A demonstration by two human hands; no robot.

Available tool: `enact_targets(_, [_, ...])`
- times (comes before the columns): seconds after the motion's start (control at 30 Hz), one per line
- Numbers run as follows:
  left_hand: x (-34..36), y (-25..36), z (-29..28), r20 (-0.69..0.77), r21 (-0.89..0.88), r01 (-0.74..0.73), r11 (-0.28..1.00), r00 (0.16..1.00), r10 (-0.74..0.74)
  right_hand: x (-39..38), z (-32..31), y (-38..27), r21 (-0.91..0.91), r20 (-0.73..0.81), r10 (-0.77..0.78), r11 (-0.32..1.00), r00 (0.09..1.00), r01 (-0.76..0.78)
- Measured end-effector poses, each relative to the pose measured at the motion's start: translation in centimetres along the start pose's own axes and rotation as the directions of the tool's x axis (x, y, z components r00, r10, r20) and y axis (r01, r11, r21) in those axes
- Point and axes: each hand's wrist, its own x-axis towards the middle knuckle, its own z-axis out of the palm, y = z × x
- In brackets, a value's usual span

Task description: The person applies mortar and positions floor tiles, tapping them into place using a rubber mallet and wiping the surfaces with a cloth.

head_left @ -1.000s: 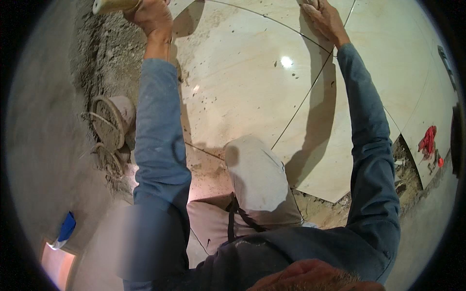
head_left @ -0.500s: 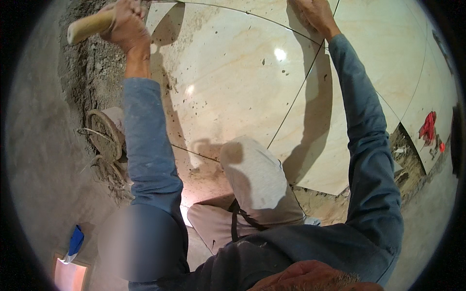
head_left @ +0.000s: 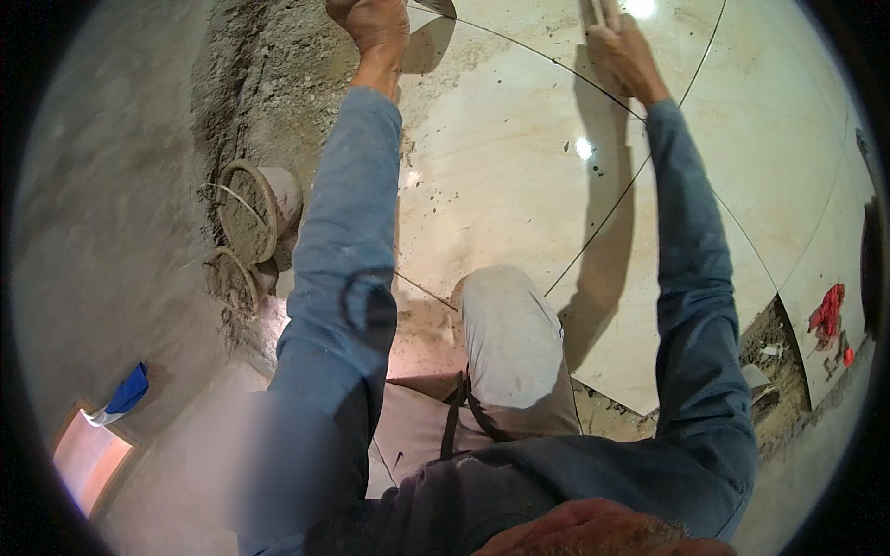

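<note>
My left hand (head_left: pixel 371 28) is cut off by the top edge, above the left side of the large cream marble-look tiles (head_left: pixel 487 167); it looks closed, but what it holds is out of sight. My right hand (head_left: pixel 626 56) is closed round a pale slim bar (head_left: pixel 598 13) over the tiles. The tiles have dark joints and scattered crumbs of mortar. A bed of rough grey mortar (head_left: pixel 232 69) lies left of them, beside my left arm. My knee, with a pale pad (head_left: pixel 510 338), rests on the tiled floor below.
Two mortar-caked buckets (head_left: pixel 246 218) stand at the left. A blue-and-white item (head_left: pixel 128 389) lies by a pinkish framed rectangle (head_left: pixel 93 454) at lower left. A red cloth (head_left: pixel 827 315) lies on a right-hand tile beside rubble (head_left: pixel 774 338) in a gap.
My left hand, which held a wooden-handled tool at upper left, has moved right and up to the frame edge; the handle is out of view. My right hand sits slightly lower.
</note>
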Motion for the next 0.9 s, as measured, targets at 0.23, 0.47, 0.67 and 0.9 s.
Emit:
enact_targets(0.23, [0.4, -0.7, -1.2, -0.070, 0.043, 0.023, 0.999, 0.997, -0.020, 0.7, 1.9, -5.1, -0.036, 0.494, -0.157, 0.979, 0.855, 0.200])
enact_targets(0.47, [0.5, -1.1, -0.6, -0.082, 0.133, -0.071, 0.989, 0.993, 0.082, 0.1, 5.6, -3.9, -0.169, 0.258, -0.254, 0.938, 0.932, 0.302])
enact_targets(0.67, [0.4, -2.0, -0.7, -0.027, 0.193, -0.164, 0.967, 0.985, 0.173, 1.5, 2.1, -5.1, 0.103, 0.378, -0.132, 0.990, 0.916, 0.100])
enact_targets(0.9, [0.4, -1.5, 0.5, -0.014, 0.288, -0.036, 0.957, 0.999, 0.042, -1.1, 4.4, -5.8, -0.052, 0.512, -0.166, 0.973, 0.843, 0.223])
